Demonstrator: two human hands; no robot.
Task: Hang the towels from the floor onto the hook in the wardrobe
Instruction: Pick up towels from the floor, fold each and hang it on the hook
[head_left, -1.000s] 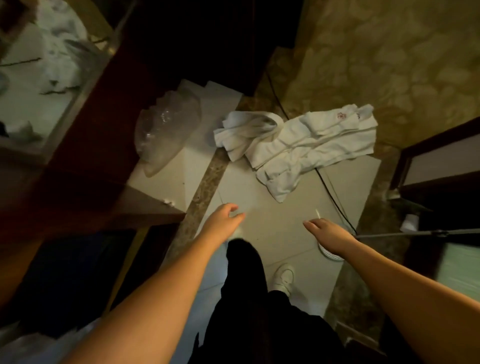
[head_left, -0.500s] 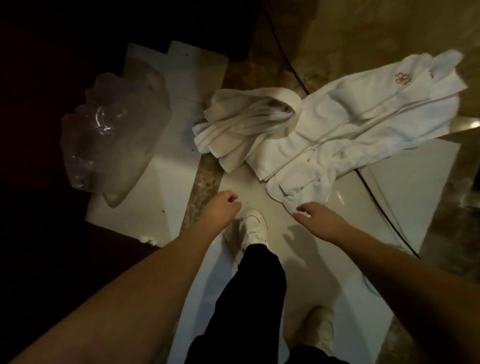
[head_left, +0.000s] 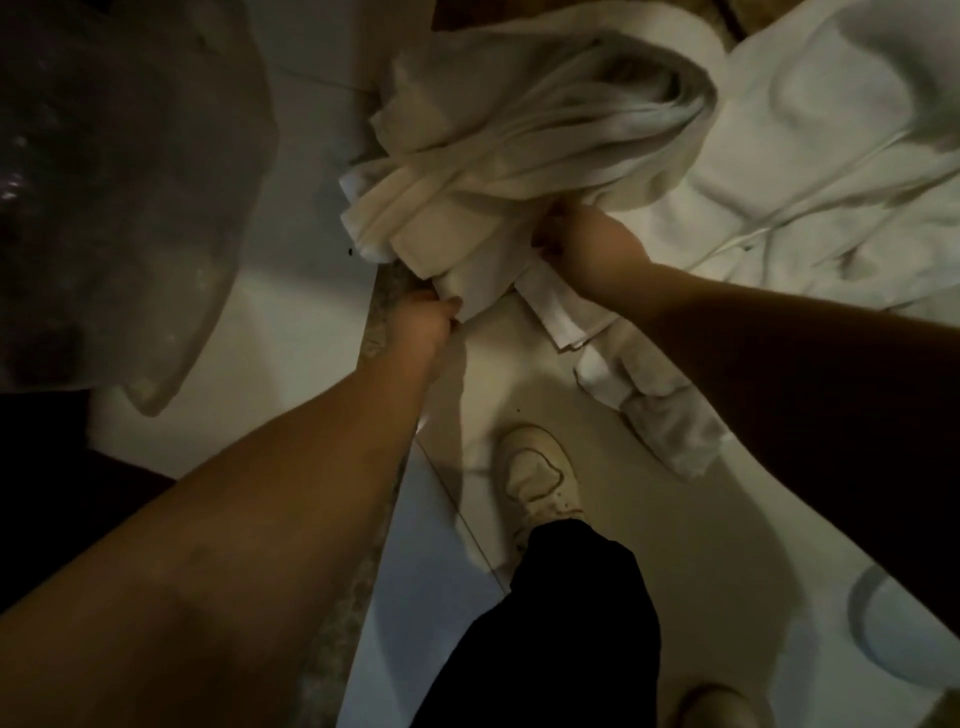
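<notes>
A crumpled cream towel (head_left: 519, 140) lies bunched on the pale floor at the top centre. My left hand (head_left: 423, 325) pinches its near lower corner. My right hand (head_left: 587, 249) is closed on the towel's near right edge, fingers tucked under the cloth. A larger white towel (head_left: 831, 156) spreads across the floor to the right, with a rolled end (head_left: 660, 405) trailing under my right forearm. The wardrobe and its hook are out of view.
A clear crumpled plastic bag (head_left: 109, 208) lies on the floor at the left. My white shoe (head_left: 537, 478) and black trouser leg (head_left: 566, 623) stand just behind the towels. A speckled stone strip (head_left: 382, 312) runs between the tiles. A round white object (head_left: 883, 629) sits at the lower right.
I have bent down close to the floor. Both hands reached forward from empty air and closed on the near edge of the cream towel.
</notes>
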